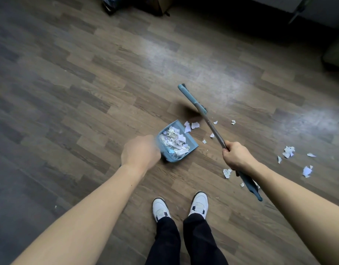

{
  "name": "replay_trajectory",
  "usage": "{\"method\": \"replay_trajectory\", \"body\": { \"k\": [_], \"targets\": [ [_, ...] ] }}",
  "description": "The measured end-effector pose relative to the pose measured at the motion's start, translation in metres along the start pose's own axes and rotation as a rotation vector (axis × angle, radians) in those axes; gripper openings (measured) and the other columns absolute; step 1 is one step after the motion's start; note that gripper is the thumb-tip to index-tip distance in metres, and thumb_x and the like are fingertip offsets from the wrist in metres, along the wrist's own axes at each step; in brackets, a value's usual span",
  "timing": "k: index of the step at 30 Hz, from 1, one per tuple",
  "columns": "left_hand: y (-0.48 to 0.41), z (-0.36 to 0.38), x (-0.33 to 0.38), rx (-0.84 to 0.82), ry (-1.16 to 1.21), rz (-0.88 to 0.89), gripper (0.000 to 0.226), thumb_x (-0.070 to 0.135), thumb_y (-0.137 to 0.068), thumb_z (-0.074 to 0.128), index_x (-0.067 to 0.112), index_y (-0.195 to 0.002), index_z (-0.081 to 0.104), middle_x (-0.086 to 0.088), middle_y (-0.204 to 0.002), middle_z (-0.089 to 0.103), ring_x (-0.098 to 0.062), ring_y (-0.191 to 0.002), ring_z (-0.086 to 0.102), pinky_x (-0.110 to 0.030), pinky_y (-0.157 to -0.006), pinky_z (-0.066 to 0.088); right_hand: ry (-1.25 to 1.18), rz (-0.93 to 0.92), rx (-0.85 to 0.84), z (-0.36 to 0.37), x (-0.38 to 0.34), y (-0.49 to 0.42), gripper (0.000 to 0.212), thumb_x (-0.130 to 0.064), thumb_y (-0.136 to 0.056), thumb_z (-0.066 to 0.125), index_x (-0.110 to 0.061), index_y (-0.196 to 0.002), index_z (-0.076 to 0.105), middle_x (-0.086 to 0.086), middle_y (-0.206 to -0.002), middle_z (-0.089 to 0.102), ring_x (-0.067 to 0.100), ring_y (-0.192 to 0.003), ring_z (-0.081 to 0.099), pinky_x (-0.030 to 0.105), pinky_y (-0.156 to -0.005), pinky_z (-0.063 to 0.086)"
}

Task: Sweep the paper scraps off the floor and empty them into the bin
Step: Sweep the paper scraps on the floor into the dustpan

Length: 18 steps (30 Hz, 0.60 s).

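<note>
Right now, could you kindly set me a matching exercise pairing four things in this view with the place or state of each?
Things:
1. dustpan
2. broom
3. loose scraps
4. shoes

Places or states:
A. gripped by the right hand
B. scattered on the floor
C. filled with torn paper
D. on the person's feet

Pairs: 1-C, 2-A, 3-B, 4-D

Blue dustpan [194, 145] full of white paper scraps [176, 142]; loose scraps [289, 151] around tilted blue broom [214, 129], bristles [188, 110] perhaps blurred.
</note>
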<state>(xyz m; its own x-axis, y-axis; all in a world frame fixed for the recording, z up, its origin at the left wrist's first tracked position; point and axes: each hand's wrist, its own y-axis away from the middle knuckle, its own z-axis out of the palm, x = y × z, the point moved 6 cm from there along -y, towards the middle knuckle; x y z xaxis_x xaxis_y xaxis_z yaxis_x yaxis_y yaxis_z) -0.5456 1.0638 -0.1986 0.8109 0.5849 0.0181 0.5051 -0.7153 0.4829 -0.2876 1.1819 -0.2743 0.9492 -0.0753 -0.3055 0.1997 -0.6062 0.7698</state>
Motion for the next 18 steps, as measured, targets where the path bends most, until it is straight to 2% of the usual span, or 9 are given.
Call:
{"method": "replay_trajectory", "body": {
  "k": [4,11,15,18],
  "targets": [
    [0.0,0.001,0.001,0.016,-0.005,0.017,0.025,0.032,-0.088,0.051,0.017,-0.104,0.063,-0.011,-0.1,0.068,-0.035,-0.094,0.063,-0.036,-0.079,0.047,-0.017,0.019,-0.071,0.027,0.001,0.004,0.021,-0.014,-0.095,0.036,-0.01,-0.102,0.055,0.019,-0.079,0.058,0.031,-0.048,0.057,0.028,-0.033,0.047],
    [0.002,0.002,-0.001,0.029,-0.017,0.031,0.025,0.032,-0.088,0.051,0.016,-0.103,0.063,-0.012,-0.1,0.068,-0.035,-0.095,0.063,-0.036,-0.079,0.048,-0.07,-0.028,-0.175,0.049,-0.011,0.038,0.029,-0.015,-0.098,0.038,-0.014,-0.119,0.058,0.011,-0.067,0.05,0.022,-0.042,0.048,0.023,-0.029,0.04],
    [0.001,0.001,-0.003,0.029,-0.014,0.032,0.026,0.034,-0.088,0.051,0.016,-0.104,0.063,-0.013,-0.101,0.068,-0.036,-0.096,0.063,-0.037,-0.08,0.048,-0.056,-0.062,-0.116,0.037,-0.018,0.04,0.022,-0.014,-0.097,0.037,-0.013,-0.105,0.058,0.011,-0.067,0.054,0.024,-0.042,0.051,0.024,-0.031,0.042],
    [0.002,0.001,-0.004,0.033,-0.011,0.035,0.027,0.034,-0.089,0.051,0.016,-0.105,0.063,-0.013,-0.101,0.067,-0.035,-0.096,0.062,-0.037,-0.08,0.048,-0.027,-0.071,-0.081,0.036,-0.02,0.033,0.022,-0.014,-0.095,0.037,-0.014,-0.102,0.058,0.015,-0.074,0.062,0.029,-0.05,0.059,0.025,-0.038,0.046]
  ]
}}
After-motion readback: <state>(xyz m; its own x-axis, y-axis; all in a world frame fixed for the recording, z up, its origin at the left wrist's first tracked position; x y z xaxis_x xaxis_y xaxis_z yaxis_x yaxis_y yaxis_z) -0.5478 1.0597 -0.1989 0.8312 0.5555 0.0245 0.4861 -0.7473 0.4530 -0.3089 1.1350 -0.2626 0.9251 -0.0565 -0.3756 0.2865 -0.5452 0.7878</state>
